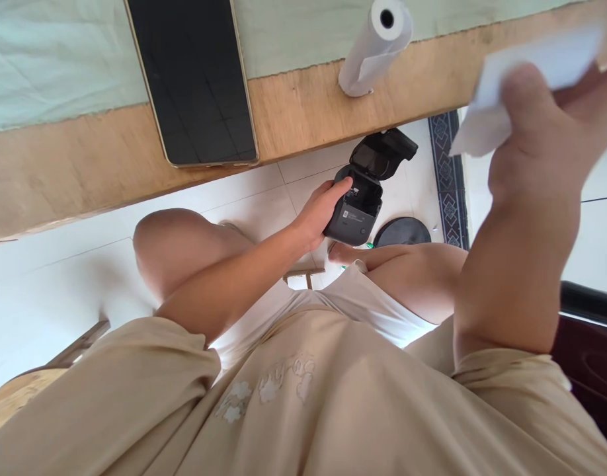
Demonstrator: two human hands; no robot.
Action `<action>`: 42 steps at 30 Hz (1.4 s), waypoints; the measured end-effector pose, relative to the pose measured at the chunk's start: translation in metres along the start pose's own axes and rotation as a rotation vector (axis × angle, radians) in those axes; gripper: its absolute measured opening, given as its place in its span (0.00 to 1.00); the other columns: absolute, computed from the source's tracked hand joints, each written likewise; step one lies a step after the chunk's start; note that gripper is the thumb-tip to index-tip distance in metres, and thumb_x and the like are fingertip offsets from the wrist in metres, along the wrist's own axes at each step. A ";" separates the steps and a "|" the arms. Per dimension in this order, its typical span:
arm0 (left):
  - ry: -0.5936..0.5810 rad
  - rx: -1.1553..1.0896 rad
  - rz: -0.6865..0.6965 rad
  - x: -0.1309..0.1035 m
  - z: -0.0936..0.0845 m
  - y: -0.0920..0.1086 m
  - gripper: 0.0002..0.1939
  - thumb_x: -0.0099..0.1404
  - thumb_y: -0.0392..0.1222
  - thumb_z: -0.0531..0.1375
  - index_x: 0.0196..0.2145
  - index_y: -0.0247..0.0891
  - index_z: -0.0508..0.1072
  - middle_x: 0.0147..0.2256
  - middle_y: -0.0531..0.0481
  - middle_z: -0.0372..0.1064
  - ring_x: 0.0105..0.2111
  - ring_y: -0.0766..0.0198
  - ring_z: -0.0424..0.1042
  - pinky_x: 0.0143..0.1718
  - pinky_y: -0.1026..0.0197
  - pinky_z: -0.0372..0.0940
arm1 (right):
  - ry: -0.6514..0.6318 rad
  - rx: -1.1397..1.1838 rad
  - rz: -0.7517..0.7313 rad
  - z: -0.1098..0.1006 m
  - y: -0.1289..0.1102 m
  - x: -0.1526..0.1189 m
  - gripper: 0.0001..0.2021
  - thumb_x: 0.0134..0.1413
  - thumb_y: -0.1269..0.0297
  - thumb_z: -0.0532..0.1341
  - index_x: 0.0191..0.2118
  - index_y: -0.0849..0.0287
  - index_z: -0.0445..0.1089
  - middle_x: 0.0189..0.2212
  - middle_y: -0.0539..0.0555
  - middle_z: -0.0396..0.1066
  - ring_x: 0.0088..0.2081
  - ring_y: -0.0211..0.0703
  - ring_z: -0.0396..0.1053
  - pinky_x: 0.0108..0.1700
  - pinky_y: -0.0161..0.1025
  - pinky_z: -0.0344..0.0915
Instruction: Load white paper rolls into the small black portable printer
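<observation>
Left grip (319,213) — device (352,223); right grip (537,132) — paper (564,56)

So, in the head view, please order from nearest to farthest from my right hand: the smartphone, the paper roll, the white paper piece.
1. White paper piece, in your right hand.
2. Paper roll, left of it on the table.
3. Smartphone, farther left.

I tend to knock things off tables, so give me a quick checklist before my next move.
1. Left hand gripping the black device: ok.
2. Device's lid swung open: ok.
3. Compartment empty: cannot tell, too dark inside.
4. Right hand free: not ok, it holds white paper.
5. Paper roll standing on end: ok, on the wooden table.
6. Phone well back from the table's edge: not ok, its near end is right there.
</observation>
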State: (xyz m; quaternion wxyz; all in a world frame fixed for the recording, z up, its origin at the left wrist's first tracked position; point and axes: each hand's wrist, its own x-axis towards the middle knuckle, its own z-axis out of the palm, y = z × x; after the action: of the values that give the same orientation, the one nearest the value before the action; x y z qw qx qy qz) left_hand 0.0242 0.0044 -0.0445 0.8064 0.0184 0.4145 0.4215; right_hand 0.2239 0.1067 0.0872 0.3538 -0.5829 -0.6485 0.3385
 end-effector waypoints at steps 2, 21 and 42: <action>0.002 -0.009 -0.005 -0.001 -0.001 0.001 0.23 0.62 0.59 0.78 0.43 0.44 0.78 0.33 0.51 0.80 0.34 0.55 0.83 0.39 0.55 0.75 | 0.236 0.202 -0.114 -0.003 0.030 -0.027 0.18 0.52 0.42 0.74 0.46 0.41 0.80 0.52 0.51 0.80 0.65 0.64 0.75 0.51 0.58 0.69; 0.057 0.077 0.053 -0.010 -0.010 -0.004 0.22 0.63 0.61 0.76 0.40 0.43 0.77 0.34 0.50 0.82 0.34 0.55 0.83 0.35 0.55 0.74 | -0.106 -0.252 -0.212 0.057 0.070 -0.104 0.27 0.68 0.57 0.62 0.70 0.46 0.63 0.53 0.58 0.80 0.50 0.56 0.82 0.53 0.57 0.80; -0.004 0.163 0.079 -0.011 -0.006 -0.004 0.26 0.53 0.51 0.79 0.44 0.41 0.76 0.37 0.53 0.80 0.38 0.60 0.79 0.42 0.57 0.73 | -0.280 -0.431 -0.512 0.057 0.050 -0.108 0.09 0.66 0.69 0.62 0.47 0.53 0.79 0.40 0.53 0.85 0.41 0.49 0.81 0.45 0.45 0.71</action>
State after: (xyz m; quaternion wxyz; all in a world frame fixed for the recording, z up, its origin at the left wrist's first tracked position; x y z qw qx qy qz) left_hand 0.0198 -0.0082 -0.0426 0.7857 0.1013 0.4448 0.4177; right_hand 0.2086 0.0020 0.0076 0.2041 -0.4109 -0.8719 0.1711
